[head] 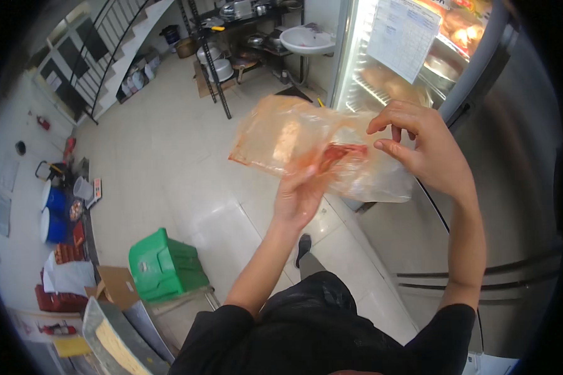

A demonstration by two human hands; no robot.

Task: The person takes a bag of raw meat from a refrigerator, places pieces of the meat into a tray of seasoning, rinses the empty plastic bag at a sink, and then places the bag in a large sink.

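Note:
A clear plastic bag (281, 126), stained orange-red inside, hangs in the air before me. My left hand (302, 192) grips it from below near its middle, where the film is bunched and a red smear (345, 152) shows. A pale label or block shows in its left part; I cannot tell which. My right hand (408, 140) is raised at the bag's right side, fingers curved and apart, thumb and fingertips not touching each other. Whether the right fingers touch the film is unclear.
A lit glass-door fridge (342, 61) with bagged food and a sheet of paper (403, 37) stands ahead on the right. Beside it are a white sink (307, 40) and a metal rack (211, 61). A green bin (164, 267) and a grey tray (122, 337) stand at lower left.

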